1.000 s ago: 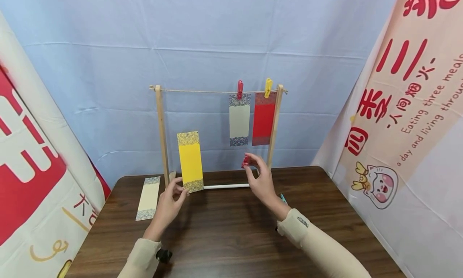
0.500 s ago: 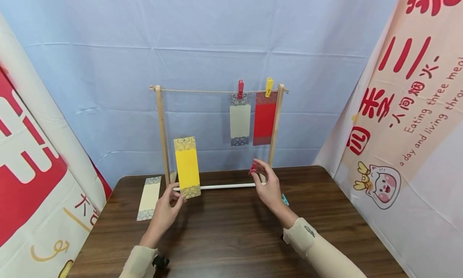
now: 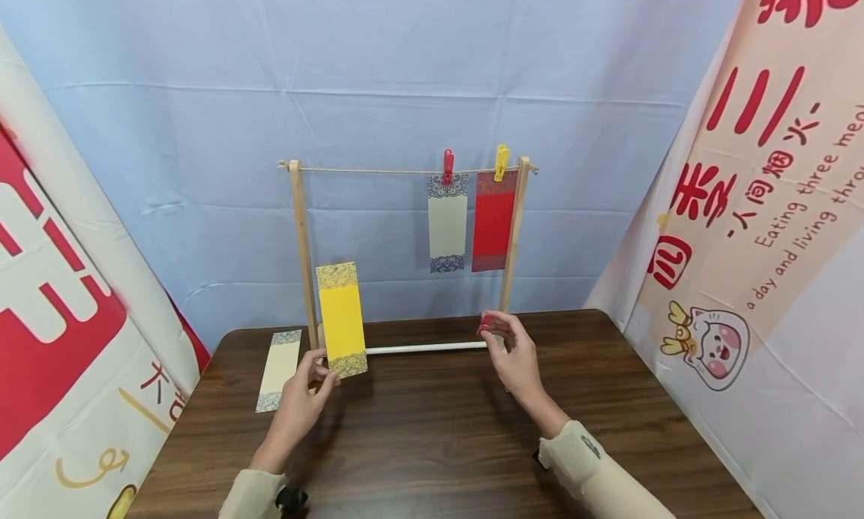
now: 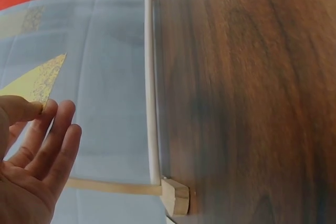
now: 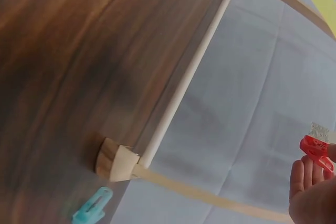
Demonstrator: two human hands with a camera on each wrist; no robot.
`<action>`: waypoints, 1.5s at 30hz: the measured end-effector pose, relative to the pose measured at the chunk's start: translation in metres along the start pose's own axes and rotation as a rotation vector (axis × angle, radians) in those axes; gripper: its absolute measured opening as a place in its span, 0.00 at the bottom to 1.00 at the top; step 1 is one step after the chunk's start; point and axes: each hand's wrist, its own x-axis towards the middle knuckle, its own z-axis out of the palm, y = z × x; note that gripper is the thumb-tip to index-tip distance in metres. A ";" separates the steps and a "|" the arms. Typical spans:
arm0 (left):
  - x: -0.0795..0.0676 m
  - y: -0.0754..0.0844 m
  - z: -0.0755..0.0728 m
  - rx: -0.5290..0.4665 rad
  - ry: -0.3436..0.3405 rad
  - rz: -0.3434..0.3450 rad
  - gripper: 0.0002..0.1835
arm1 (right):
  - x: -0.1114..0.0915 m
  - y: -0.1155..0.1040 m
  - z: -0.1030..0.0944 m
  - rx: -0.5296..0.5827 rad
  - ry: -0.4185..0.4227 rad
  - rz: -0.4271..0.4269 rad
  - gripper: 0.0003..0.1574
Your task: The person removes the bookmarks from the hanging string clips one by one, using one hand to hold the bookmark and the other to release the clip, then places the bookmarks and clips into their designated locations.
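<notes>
My left hand (image 3: 301, 395) pinches the lower left corner of a yellow paper card (image 3: 341, 320) with patterned ends, holding it upright before the rack's left post. In the left wrist view the thumb and a finger grip the card's patterned corner (image 4: 48, 74). My right hand (image 3: 516, 358) holds a red clothespin (image 3: 484, 324) between thumb and fingers, near the right post; the same clothespin (image 5: 316, 150) shows in the right wrist view. On the string (image 3: 367, 170) hang a cream card (image 3: 448, 226) under a red clothespin (image 3: 448, 166) and a red card (image 3: 493, 223) under a yellow clothespin (image 3: 501, 163).
A cream card (image 3: 279, 371) lies on the brown wooden table (image 3: 418, 444) at the left. The rack has wooden posts (image 3: 303, 241) and a white bottom bar (image 3: 425, 348). Beside its right foot (image 5: 115, 161) lies a teal clothespin (image 5: 93, 206). A blue cloth (image 3: 398, 61) hangs behind.
The left hand has moved down and left with the yellow card. My right hand, still holding the red clothespin, has shifted down and to the right.
</notes>
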 end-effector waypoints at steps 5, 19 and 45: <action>-0.003 -0.003 -0.004 0.015 0.006 0.017 0.24 | -0.004 -0.009 -0.005 -0.006 0.016 0.010 0.26; -0.016 -0.015 -0.018 0.061 0.013 -0.025 0.24 | -0.018 0.017 -0.026 -0.057 0.065 0.041 0.27; -0.039 -0.038 -0.053 0.175 0.045 -0.087 0.23 | -0.028 0.004 -0.053 -0.150 0.109 0.058 0.25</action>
